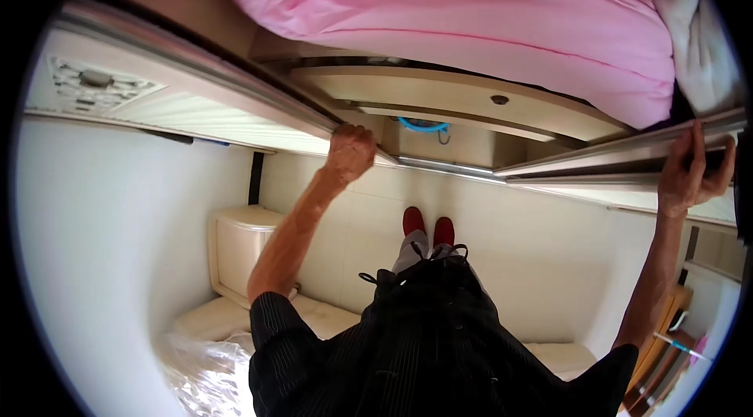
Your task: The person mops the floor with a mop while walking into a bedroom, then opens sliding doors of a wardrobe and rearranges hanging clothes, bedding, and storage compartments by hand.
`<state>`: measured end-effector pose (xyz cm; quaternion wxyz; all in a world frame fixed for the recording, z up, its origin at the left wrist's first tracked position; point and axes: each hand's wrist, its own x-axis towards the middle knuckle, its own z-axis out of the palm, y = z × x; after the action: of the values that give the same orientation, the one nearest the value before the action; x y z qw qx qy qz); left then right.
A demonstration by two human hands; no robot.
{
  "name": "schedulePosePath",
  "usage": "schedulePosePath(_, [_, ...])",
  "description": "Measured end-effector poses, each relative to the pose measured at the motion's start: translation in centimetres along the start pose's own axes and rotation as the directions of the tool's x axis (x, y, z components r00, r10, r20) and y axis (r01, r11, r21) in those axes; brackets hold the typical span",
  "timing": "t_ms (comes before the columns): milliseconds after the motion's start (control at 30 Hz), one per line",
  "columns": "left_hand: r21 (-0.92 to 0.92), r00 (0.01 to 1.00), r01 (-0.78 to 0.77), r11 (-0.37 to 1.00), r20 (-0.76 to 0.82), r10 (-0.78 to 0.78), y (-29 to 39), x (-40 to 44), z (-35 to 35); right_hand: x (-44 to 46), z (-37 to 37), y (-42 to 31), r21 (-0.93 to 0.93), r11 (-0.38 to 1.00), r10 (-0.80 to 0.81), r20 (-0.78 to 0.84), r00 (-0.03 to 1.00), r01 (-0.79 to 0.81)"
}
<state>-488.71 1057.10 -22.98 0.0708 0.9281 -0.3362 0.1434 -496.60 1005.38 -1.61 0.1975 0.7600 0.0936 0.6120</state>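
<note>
My left hand (351, 152) is closed around the end edge of the left wardrobe door (227, 95), a pale panel in a metallic frame. On the far right, my right hand (692, 174) rests against the frame of the right wardrobe door (596, 166), fingers stretched and apart. Between the two doors, the wardrobe shows a wooden drawer front (455, 95) with a dark round knob (500, 100). Above the drawer lies a bulky pink quilt (471, 25). A blue hanger-like loop (422, 126) with a metal hook sits beneath the drawer.
A metal floor track (447, 168) runs below the door opening. Red shoes (413, 221) stand on the pale floor. A cream cabinet (239, 248) and clear plastic wrapping (208, 370) are at left. Pale cloth (702, 56) hangs beside the quilt.
</note>
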Motion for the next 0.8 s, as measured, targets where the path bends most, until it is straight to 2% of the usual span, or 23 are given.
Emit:
schedulePosePath(33, [0.064,0.990,-0.120,0.991,0.076,0.115,-1.5,-0.6,0.0,0.1,-0.1,-0.1,-0.011,1.000,0.005,-0.005,1.000,-0.005])
schedulePosePath(133, [0.160,0.988,-0.142,0.977,0.089,0.129,-1.8,-1.6,0.4,-0.1,-0.1,0.3,0.001,1.000,0.012,-0.005,1.000,-0.012])
schedulePosePath(167, [0.131,0.995,-0.094,0.987,0.028,0.091,-2.0,-1.7,0.8,-0.2,-0.3,0.3,0.008,1.000,0.004,0.027,1.000,-0.004])
schedulePosePath(267, [0.059,0.991,-0.102,0.993,-0.075,0.106,-2.8,-1.8,1.2,-0.5,0.1,0.8,-0.015,1.000,-0.011,0.007,1.000,0.011])
schedulePosePath(300, [0.061,0.991,-0.102,0.993,-0.084,0.107,-3.3,-1.8,1.2,-0.6,0.2,1.0,-0.023,1.000,-0.016,-0.002,1.000,0.016])
schedulePosePath(367, [0.077,0.999,-0.031,0.997,0.024,0.029,-3.8,-2.5,0.8,-0.9,0.2,1.0,-0.035,0.999,-0.013,0.011,1.000,0.013])
schedulePosePath(400, [0.075,0.999,-0.028,0.997,0.020,0.026,-4.1,-2.6,0.7,-1.0,0.2,1.0,-0.039,0.999,-0.013,0.015,1.000,0.013])
schedulePosePath(500, [0.065,0.996,-0.089,0.994,-0.013,0.090,-5.0,-3.1,0.8,-1.6,-0.1,1.5,-0.001,1.000,-0.020,0.052,0.998,0.020])
schedulePosePath(533, [0.148,0.993,-0.110,0.983,-0.029,0.115,-5.3,-3.7,1.2,-1.6,-0.2,1.7,0.051,0.999,-0.017,0.051,0.999,0.014])
schedulePosePath(567, [0.209,0.986,-0.143,0.967,-0.055,0.157,-5.3,-3.9,2.4,-1.6,-0.2,1.9,0.102,0.995,-0.014,0.051,0.999,0.009])
schedulePosePath(600, [0.244,0.851,-0.303,0.921,-0.365,0.377,-6.6,-4.5,3.7,-1.7,-0.1,2.1,0.152,0.988,-0.012,0.051,0.999,0.004])
schedulePosePath(633, [0.155,0.970,-0.192,0.969,-0.122,0.212,-6.5,-4.8,4.0,-1.0,-0.9,1.7,0.101,0.995,-0.015,0.098,0.995,0.005])
schedulePosePath(667, [0.167,0.991,-0.136,0.977,0.018,0.135,-6.3,-4.7,3.7,-0.3,-1.5,1.4,0.103,0.995,-0.007,0.113,0.994,-0.005])
schedulePosePath(700, [0.152,0.987,-0.138,0.979,0.099,0.124,-5.0,-3.1,0.8,0.0,-1.6,1.4,0.032,0.999,-0.015,0.107,0.994,0.011])
schedulePosePath(733, [0.047,0.994,-0.083,0.995,0.079,0.080,-4.9,-2.7,0.7,0.2,-1.9,1.5,0.006,1.000,-0.009,0.124,0.992,0.008])
schedulePosePath(767, [0.043,0.995,-0.074,0.996,-0.060,0.076,-3.8,-2.0,0.0,0.0,-2.0,1.5,-0.012,1.000,0.001,0.130,0.992,0.000])
schedulePosePath(800, [0.031,0.994,-0.095,0.995,-0.058,0.096,-3.8,-2.2,-0.1,-0.2,-1.7,1.4,-0.051,0.999,-0.008,0.119,0.993,0.015])
